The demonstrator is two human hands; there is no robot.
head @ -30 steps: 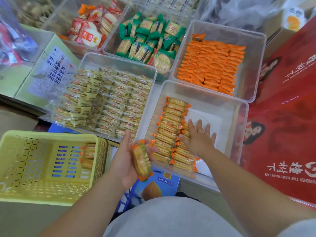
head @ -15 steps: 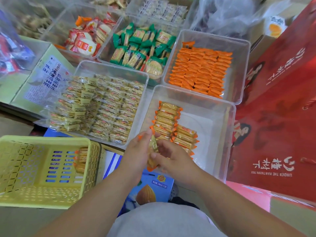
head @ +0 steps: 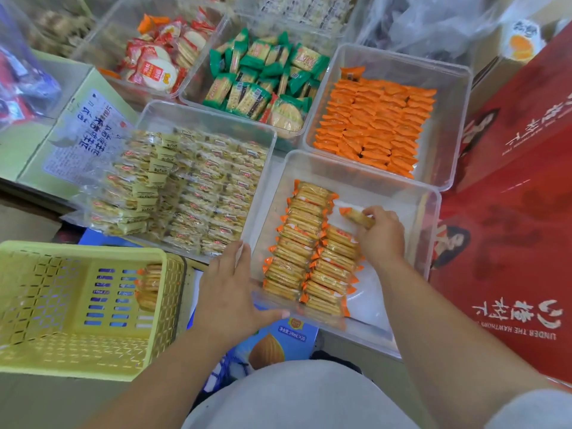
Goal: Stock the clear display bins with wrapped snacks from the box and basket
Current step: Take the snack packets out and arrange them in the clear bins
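A clear bin (head: 433, 230) in front of me holds two rows of orange-wrapped cracker packs (head: 305, 243). My right hand (head: 382, 235) is inside the bin, shut on one orange-wrapped cracker pack (head: 356, 216) at the far end of the right row. My left hand (head: 230, 289) rests open on the bin's near-left corner, fingers spread, holding nothing. The yellow basket (head: 46, 320) at the lower left has a few of the same packs (head: 148, 286) against its right wall.
More clear bins stand behind: pale yellow packs (head: 198, 187), orange wrappers (head: 374, 122), green packs (head: 263, 82), red-white packs (head: 158, 63). A big red box (head: 510, 212) stands at the right, a green box (head: 62, 134) at the left, a blue carton (head: 278, 342) under the near bin.
The pack passed from my left hand to my right hand, which carried it into the bin. My left hand let go and moved to the bin's corner.
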